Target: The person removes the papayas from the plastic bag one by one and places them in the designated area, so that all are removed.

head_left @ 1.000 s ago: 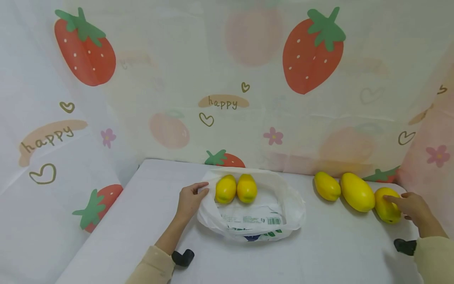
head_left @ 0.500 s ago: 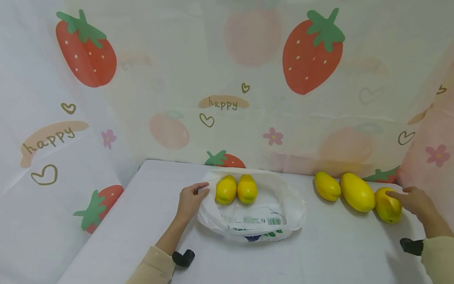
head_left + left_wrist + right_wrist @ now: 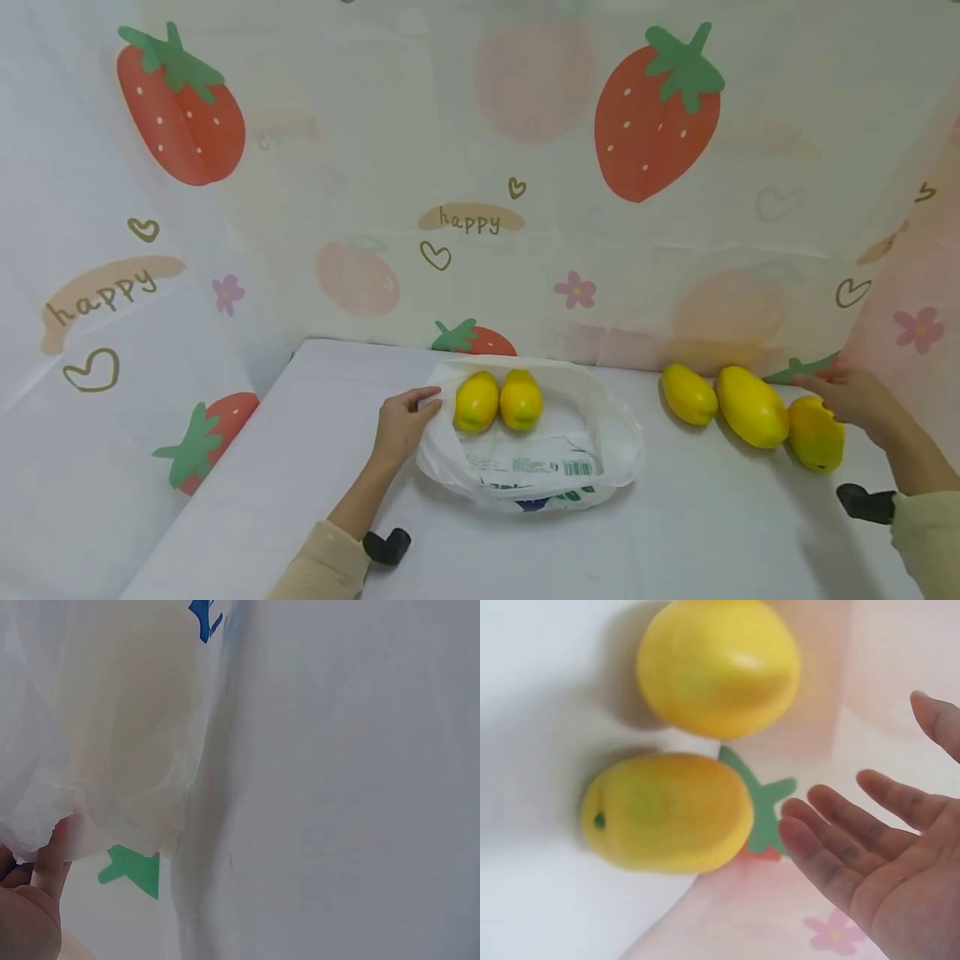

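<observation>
My left hand (image 3: 402, 425) pinches the left rim of a white plastic bag (image 3: 622, 442) between thumb and fingers. In the left wrist view, my left hand (image 3: 34, 907) grips the thin bag film (image 3: 127, 735). Inside the bag's wide mouth lie two yellow oblong fruits, a left one (image 3: 477, 402) and a right one (image 3: 521, 401). My right hand (image 3: 862, 396) hovers just above the rightmost yellow fruit (image 3: 816, 437) on the table. The right wrist view has this hand (image 3: 885, 862) with spread fingers, apart from the nearest fruit (image 3: 671, 814).
Two more yellow fruits, a smaller one (image 3: 688, 395) and a larger one (image 3: 752, 408), lie beside the rightmost one along the table's back edge. A strawberry-print cloth (image 3: 300, 192) walls the back and sides of the white table (image 3: 675, 542).
My right hand, which touched the rightmost fruit, has come off it and risen upward. The left hand keeps its hold on the bag, and the fruits stay in place.
</observation>
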{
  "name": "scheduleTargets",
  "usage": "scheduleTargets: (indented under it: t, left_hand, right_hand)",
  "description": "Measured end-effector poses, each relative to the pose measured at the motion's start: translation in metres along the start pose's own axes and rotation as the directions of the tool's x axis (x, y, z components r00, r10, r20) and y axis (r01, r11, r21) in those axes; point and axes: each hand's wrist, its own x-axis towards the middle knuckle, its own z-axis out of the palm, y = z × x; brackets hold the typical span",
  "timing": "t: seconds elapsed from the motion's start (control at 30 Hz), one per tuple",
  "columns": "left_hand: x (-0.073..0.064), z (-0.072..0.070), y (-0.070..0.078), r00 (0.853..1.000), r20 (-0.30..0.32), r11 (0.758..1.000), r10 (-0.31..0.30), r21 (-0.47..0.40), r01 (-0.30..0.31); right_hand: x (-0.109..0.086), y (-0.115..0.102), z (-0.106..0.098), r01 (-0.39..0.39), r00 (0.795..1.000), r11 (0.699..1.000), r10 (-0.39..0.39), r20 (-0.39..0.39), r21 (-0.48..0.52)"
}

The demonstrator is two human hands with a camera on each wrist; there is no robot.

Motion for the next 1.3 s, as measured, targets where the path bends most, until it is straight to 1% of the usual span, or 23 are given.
scheduleTargets:
  t: [0.07, 0.13, 0.3, 0.53, 0.8, 1.07, 1.3]
  left_hand:
    - [0.0, 0.0, 0.0, 1.0, -0.001, 1.0, 0.001, 0.0, -0.001]
    - [-0.001, 0.0, 0.0, 1.0, 0.001, 1.0, -0.001, -0.002, 0.001]
    - [0.0, -0.001, 0.001, 1.0, 0.0, 1.0, -0.013, -0.003, 0.013]
    - [0.001, 0.001, 0.001, 1.0, -0.003, 1.0, -0.011, 0.015, 0.011]
    - [0.001, 0.002, -0.002, 1.0, -0.001, 0.999, -0.029, 0.017, 0.029]
    - [0.001, 0.002, -0.002, 1.0, -0.005, 0.999, -0.028, 0.017, 0.028]
    - [0.0, 0.001, 0.0, 1.0, -0.005, 1.0, -0.022, 0.014, 0.022]
  right_hand:
    - [0.001, -0.008, 0.001, 0.042, 0.999, 0.999, -0.042, 0.035, -0.003]
    - [0.001, -0.016, 0.002, 0.06, 0.996, 0.998, -0.059, 0.066, -0.01]
    - [0.001, -0.035, 0.005, 0.054, 0.992, 0.999, -0.054, 0.113, 0.0]
    - [-0.001, -0.056, 0.013, 0.091, 0.978, 0.995, -0.098, 0.185, 0.046]
    - [-0.001, -0.08, 0.025, 0.126, 0.97, 0.989, -0.139, 0.199, 0.076]
    - [0.002, -0.1, 0.044, 0.155, 0.972, 0.981, -0.172, 0.16, 0.114]
    - [0.005, -0.115, 0.057, 0.201, 0.961, 0.966, -0.227, 0.161, 0.161]
